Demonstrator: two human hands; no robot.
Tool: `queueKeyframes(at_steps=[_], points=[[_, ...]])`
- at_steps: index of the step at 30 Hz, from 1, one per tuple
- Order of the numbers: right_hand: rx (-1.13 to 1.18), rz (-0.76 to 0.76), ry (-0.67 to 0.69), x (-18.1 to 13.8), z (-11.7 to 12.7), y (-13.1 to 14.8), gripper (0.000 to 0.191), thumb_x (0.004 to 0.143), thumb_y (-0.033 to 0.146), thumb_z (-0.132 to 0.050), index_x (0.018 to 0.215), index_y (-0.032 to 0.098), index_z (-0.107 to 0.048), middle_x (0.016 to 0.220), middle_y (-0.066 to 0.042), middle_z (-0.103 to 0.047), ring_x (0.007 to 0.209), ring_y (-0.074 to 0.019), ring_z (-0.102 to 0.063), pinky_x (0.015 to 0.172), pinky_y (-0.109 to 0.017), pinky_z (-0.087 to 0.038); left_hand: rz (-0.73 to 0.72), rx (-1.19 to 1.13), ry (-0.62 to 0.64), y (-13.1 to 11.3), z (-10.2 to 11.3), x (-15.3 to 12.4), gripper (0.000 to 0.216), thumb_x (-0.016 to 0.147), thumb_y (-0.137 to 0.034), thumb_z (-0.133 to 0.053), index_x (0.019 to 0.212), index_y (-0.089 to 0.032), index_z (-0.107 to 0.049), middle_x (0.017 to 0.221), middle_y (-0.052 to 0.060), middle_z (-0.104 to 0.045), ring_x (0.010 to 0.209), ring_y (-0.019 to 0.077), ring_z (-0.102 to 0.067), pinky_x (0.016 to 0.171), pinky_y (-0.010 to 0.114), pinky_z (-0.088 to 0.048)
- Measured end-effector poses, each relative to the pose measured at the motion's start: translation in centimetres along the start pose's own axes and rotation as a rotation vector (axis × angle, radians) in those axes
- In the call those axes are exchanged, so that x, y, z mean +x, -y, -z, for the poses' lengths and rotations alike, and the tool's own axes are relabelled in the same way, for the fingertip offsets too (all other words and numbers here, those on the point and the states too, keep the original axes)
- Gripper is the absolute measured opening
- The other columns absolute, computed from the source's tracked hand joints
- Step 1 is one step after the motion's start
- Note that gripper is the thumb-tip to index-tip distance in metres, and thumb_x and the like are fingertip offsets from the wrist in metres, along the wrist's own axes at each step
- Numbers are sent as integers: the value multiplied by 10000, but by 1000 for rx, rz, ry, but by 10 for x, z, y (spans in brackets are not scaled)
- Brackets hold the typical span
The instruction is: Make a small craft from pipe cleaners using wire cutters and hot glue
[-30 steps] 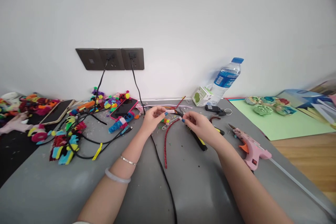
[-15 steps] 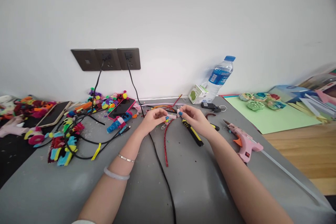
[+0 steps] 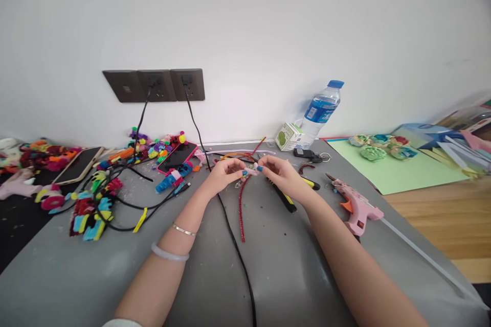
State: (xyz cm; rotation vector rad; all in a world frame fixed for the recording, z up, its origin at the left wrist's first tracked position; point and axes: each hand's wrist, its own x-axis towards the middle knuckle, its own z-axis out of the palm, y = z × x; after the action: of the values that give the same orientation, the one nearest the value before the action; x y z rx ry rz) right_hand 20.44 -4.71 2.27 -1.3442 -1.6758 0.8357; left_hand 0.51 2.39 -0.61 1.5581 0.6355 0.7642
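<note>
At the bottom of the frame both forearms reach up over the grey counter (image 3: 95, 271), the left one wearing two bangles (image 3: 171, 254), with a black cable (image 3: 235, 245) running between them toward the centre. Just above the middle of the frame the left hand (image 3: 222, 176) and right hand (image 3: 282, 173) meet, fingertips almost touching, each grip pinched on a small pink piece (image 3: 252, 169) held between them just over the counter; what exactly it is cannot be told. Below it a red pipe cleaner (image 3: 241, 209) lies curved on the counter, and a yellow-and-black tool (image 3: 286, 199) lies under the right wrist. At centre right rests a pink glue gun (image 3: 356, 207). At centre left sit colourful craft scraps (image 3: 92, 209) and a pink-cased phone (image 3: 177, 157). Farther back, right of centre, stand a small green carton (image 3: 287, 136) and a water bottle (image 3: 320, 112), with a green sheet (image 3: 399, 173) at far right. Wall sockets (image 3: 153, 85) sit at upper left.
</note>
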Motion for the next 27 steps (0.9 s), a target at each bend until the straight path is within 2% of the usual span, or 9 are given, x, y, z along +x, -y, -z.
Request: queueKeyframes(at_steps=[9, 19, 27], points=[[-4, -28, 32, -1, -4, -2, 240, 895, 423, -508, 859, 191, -560, 734, -3, -527, 616, -135, -420, 567, -262, -323, -22, -9, -7, 0, -1, 0, 208, 778, -303, -711, 881, -134, -647, 854, 49, -655, 766, 136, -609, 724, 254, -476], [-58, -45, 51, -1, -6, -1, 205, 875, 373, -509, 845, 180, -570, 699, 4, -514, 585, -120, -392, 539, -255, -298, -31, -23, 8, 3, -2, 1, 213, 795, -311, -692, 889, -123, -660, 828, 58, -669, 678, 118, -608, 631, 235, -466], [-47, -46, 67, -1, -7, 2, 196, 871, 365, -517, 829, 182, -575, 719, 0, -549, 595, -124, -417, 548, -254, -318, -28, 33, -13, 0, -3, -1, 197, 800, -306, -690, 872, -125, -666, 819, 53, -674, 673, 113, -600, 626, 232, -465]])
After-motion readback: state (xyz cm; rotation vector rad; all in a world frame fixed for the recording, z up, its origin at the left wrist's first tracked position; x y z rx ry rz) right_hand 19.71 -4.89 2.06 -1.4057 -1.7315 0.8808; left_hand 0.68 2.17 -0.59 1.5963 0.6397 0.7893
